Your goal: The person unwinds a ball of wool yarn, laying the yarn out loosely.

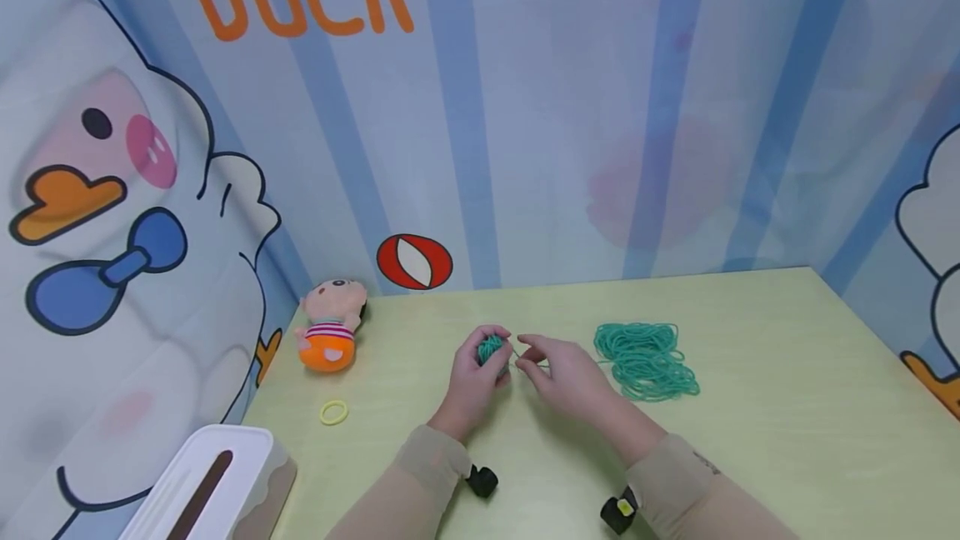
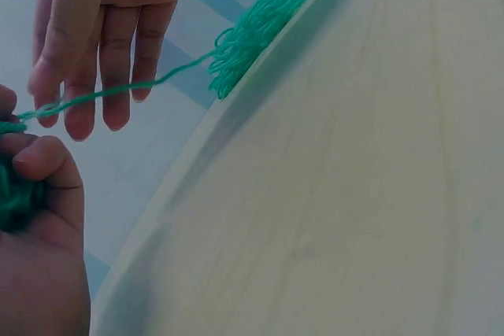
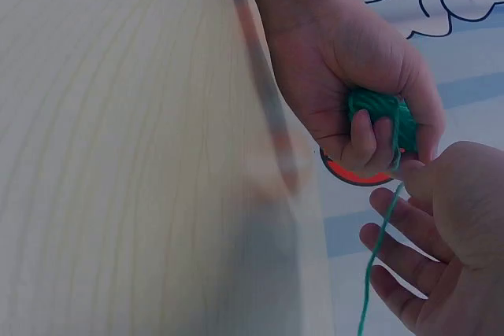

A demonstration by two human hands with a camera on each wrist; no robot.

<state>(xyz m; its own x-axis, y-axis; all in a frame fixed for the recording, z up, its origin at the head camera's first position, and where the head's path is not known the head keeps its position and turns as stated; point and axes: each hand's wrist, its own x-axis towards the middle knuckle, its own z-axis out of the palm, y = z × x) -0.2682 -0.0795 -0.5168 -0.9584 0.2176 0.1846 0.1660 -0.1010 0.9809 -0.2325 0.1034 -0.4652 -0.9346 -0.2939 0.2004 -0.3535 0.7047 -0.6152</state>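
My left hand (image 1: 476, 369) grips a small ball of green yarn (image 1: 491, 347), its fingers and thumb curled round it. Close by on the right, my right hand (image 1: 564, 373) pinches the yarn strand (image 3: 383, 234) between thumb and index finger, the other fingers loosely spread. That strand runs from the ball past the right hand to a loose skein of green yarn (image 1: 647, 361) lying on the table. In the right wrist view the ball (image 3: 382, 116) shows wound with several turns, partly hidden by the left fingers.
A plush doll (image 1: 330, 325) in orange pants lies at the table's back left, with a yellow ring (image 1: 333, 412) in front of it. A white-lidded tissue box (image 1: 247, 440) stands at the near left corner. A printed duck curtain (image 1: 555, 107) rises behind the table (image 1: 787, 407).
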